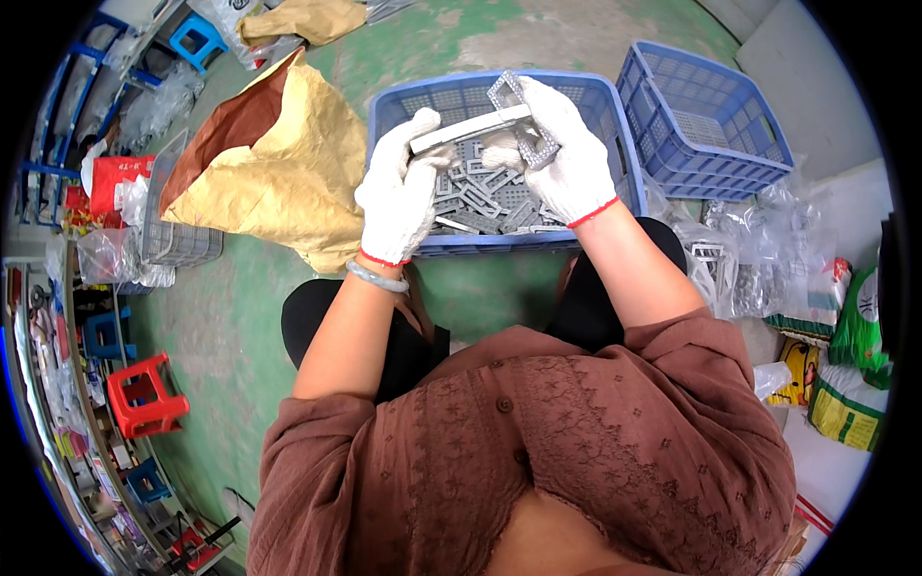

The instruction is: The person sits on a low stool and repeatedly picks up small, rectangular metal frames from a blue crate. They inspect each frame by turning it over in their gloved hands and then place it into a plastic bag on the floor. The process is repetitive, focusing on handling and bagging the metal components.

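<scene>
Both my hands wear white knitted gloves with red cuffs and are raised over a blue plastic crate (384, 117). My left hand (394, 197) pinches the left end of a long pale grey bar-shaped piece (459, 129), its thumb on top. Its other end meets a grey rectangular frame (539, 150) that my right hand (576, 144) grips, fingers curled around it. Whether the two pieces are joined or only touching, I cannot tell. Below them, many loose grey rectangular frames (475, 200) lie in a heap in the crate.
A yellow woven sack (279, 182) with a brown inside stands open left of the crate. To the right sits a second blue crate (706, 158). Clear plastic bags of grey parts (754, 250) lie below it. A red stool (146, 396) and shelving (106, 451) are at left.
</scene>
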Action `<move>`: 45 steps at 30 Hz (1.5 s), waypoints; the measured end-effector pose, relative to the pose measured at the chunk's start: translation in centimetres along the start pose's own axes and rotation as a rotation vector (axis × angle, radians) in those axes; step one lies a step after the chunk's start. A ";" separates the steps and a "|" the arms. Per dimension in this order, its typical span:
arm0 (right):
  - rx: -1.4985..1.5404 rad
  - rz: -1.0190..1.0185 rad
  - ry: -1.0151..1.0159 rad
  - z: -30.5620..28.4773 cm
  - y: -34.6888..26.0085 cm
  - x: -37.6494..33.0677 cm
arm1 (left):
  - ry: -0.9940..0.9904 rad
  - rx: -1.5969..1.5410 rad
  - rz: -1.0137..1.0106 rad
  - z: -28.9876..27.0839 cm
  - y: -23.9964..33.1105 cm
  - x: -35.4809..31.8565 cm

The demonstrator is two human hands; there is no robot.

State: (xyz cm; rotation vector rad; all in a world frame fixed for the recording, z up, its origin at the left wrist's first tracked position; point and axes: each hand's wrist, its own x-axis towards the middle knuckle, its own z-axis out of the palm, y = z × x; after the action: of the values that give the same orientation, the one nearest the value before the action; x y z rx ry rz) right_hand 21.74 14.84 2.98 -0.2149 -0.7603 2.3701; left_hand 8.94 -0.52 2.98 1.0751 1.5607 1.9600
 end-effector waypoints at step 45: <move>0.041 -0.011 0.027 0.4 -0.2 -0.3 | -0.002 -0.061 0.120 1.5 1.1 -1.0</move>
State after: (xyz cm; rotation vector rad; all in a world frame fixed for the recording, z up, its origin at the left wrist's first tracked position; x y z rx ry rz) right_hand 21.98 14.60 3.47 -0.2239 -0.6975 2.3654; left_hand 10.84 -0.59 3.80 1.1698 1.4560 2.0703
